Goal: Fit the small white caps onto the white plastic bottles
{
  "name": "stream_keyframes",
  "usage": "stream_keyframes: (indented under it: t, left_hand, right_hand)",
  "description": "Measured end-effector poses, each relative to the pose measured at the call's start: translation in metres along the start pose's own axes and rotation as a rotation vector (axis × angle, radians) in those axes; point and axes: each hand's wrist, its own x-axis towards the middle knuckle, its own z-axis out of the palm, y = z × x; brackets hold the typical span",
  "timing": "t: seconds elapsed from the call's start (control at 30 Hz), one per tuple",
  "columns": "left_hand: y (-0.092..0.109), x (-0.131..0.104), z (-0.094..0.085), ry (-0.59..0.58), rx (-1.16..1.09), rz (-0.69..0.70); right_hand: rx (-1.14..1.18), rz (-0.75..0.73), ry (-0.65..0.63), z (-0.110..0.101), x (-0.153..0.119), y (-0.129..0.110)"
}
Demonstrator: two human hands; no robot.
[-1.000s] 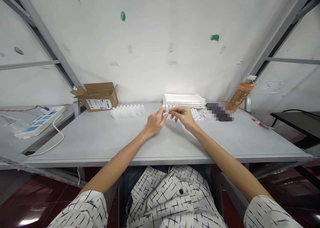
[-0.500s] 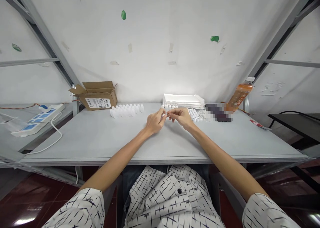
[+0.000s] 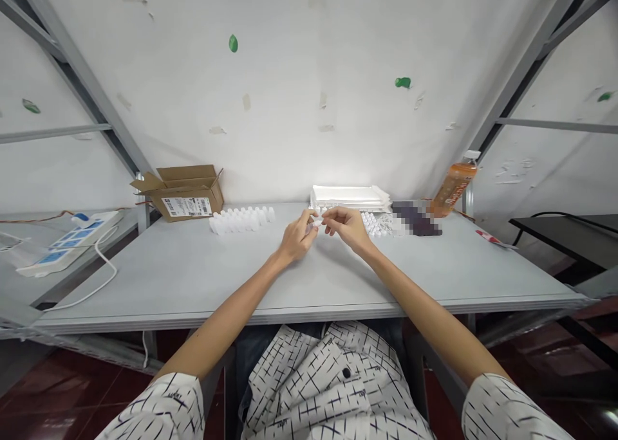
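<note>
Above the middle of the grey table [image 3: 203, 273], my left hand [image 3: 297, 237] is closed round a small white bottle [image 3: 316, 222], its thumb and forefinger toward the upper end. My right hand [image 3: 350, 226] meets it from the right, thumb and fingertips pinched at the bottle's top. Whatever sits between those right fingertips is too small to make out. To the left, small white translucent bottles [image 3: 241, 220] stand in close rows. Just beyond the right hand lies a group of small white pieces [image 3: 373, 224], partly hidden by it.
A flat white stack [image 3: 350, 196] lies against the wall. An open cardboard box [image 3: 186, 195] stands at the back left, an orange drink bottle [image 3: 454, 186] at the back right beside a pixelated dark item [image 3: 418, 218]. A power strip [image 3: 72, 242] with a white cable lies far left.
The view has shifted slightly. Both hands stay together at the same place; the right fingers have shifted a little at the small bottle, which shows more clearly now.
</note>
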Motion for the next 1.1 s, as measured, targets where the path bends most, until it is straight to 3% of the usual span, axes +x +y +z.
stream_keyframes:
  t: [0.3,0.43,0.63,0.77,0.97,1.1]
  left_hand:
    - [-0.004,0.002,0.005,-0.075,0.138,-0.026]
    - [-0.005,0.002,0.007,-0.133,0.147,-0.047]
    - [-0.005,0.002,0.005,-0.13,0.14,-0.087]
    - [-0.003,0.003,0.002,-0.159,0.146,-0.092]
    - [-0.002,0.004,0.0,-0.212,0.14,-0.093]
    - [-0.005,0.004,0.0,-0.232,0.141,-0.103]
  right_hand:
    - [-0.106,-0.081,0.236,-0.023,0.007,-0.003]
    - [-0.09,-0.057,0.207,-0.022,0.005,-0.005]
    - [0.058,-0.012,0.12,-0.017,0.002,-0.014]
    - [0.028,-0.012,0.055,-0.023,0.004,-0.02]
    - [-0.227,-0.042,0.026,-0.057,0.011,-0.019]
    - [-0.7,-0.172,0.124,-0.078,0.018,-0.005]
